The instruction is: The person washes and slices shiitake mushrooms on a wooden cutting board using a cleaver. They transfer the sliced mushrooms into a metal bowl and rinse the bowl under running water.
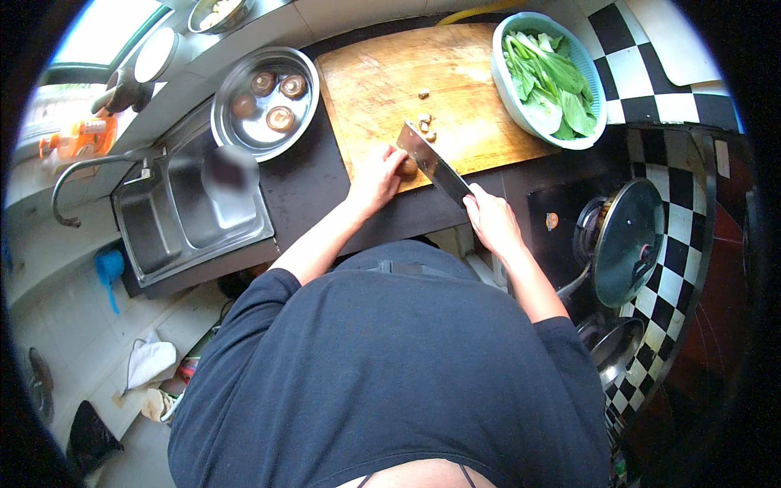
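My right hand grips the handle of a cleaver, its broad blade slanting up and left over the near edge of a wooden cutting board. Close against the blade, a brown mushroom rests on the board under the fingers of my left hand. Several small cut mushroom pieces lie just beyond the blade's tip. To the left, a steel bowl holds several whole mushrooms. At the board's right end stands a light-blue plastic basket of leafy greens.
A double steel sink with a curved faucet is at left. On the right, a glass-lidded pan sits on a dark cooktop beside a metal pan. An orange bottle stands by the window.
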{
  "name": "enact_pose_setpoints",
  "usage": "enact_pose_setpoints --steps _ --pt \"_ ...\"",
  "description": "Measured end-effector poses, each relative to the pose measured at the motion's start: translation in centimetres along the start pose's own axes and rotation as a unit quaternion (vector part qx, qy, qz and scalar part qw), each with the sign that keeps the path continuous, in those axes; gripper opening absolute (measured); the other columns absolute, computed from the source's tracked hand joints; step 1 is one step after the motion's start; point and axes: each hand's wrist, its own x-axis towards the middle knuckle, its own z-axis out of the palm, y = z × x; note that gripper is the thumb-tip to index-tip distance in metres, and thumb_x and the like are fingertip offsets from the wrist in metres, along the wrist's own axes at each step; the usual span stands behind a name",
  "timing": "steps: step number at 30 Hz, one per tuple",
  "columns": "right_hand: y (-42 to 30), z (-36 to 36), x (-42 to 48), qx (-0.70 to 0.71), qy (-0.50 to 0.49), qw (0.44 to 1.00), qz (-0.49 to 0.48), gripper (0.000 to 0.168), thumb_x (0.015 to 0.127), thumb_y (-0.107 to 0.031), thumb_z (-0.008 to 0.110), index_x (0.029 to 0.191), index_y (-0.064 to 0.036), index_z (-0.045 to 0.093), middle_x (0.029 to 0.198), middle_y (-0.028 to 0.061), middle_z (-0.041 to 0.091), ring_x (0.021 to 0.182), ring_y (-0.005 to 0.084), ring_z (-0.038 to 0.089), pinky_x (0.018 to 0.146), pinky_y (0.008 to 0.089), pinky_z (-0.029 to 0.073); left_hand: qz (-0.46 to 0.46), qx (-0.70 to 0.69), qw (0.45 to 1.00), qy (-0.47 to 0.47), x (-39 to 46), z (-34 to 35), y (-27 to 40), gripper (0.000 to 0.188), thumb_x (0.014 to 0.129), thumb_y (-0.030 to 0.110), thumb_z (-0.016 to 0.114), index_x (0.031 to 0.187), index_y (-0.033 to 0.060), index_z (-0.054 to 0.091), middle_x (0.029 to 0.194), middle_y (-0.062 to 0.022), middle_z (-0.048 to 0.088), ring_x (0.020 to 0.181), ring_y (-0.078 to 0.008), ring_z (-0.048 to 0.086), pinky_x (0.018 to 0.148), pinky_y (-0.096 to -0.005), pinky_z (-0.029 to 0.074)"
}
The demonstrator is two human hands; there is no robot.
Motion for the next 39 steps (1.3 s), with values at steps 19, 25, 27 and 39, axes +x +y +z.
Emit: enact_pose_setpoints --steps 19,25,27,39 --pt "0.4 -0.7 -2.3 0.134 0.194 0.972 0.003 0.029 0.094 -0.026 0.054 0.101 0.002 0.061 0.087 0.0216 0.068 0.083 0.0352 0.067 0.073 0.0399 0.051 -0.272 0.101 0.925 0.244 0.2 -13.8 -10.8 0.047 0.067 0.018 0.075 0.107 0.0062 0.054 0.103 -0.0147 0.056 0.101 -0.0318 0.055 0.090 -0.0401 0.045" --pt "3.3 0.3 -3.2 0.166 0.206 0.959 0.100 0.052 0.093 -0.034 0.055 0.120 0.010 0.054 0.097 0.0238 0.067 0.093 0.0336 0.067 0.082 0.0383 0.050 -0.106 0.162 0.955 0.223 2.7 -10.8 -8.1 0.049 0.073 0.023 0.075 0.115 0.0068 0.055 0.113 -0.0156 0.057 0.111 -0.0337 0.050 0.100 -0.0441 0.036" --pt "3.8 0.5 -3.5 0.185 0.214 0.952 0.114 0.051 0.093 -0.035 0.055 0.118 0.010 0.055 0.097 0.0245 0.067 0.092 0.0339 0.066 0.082 0.0385 0.050 -0.063 0.135 0.981 0.124 4.1 -7.5 -4.4 0.051 0.076 0.026 0.073 0.120 0.0075 0.055 0.124 -0.0161 0.055 0.121 -0.0340 0.047 0.102 -0.0456 0.036" --pt "4.9 1.5 -6.2 0.200 0.211 0.946 0.141 0.035 0.093 -0.027 0.057 0.106 0.005 0.060 0.095 0.0227 0.068 0.089 0.0323 0.068 0.078 0.0373 0.052 0.142 0.161 0.973 -0.086 10.4 4.1 -3.7 0.088 0.076 0.070 0.054 0.143 0.0165 0.036 0.148 -0.0223 0.026 0.138 -0.0404 0.023 0.111 -0.0595 0.015"
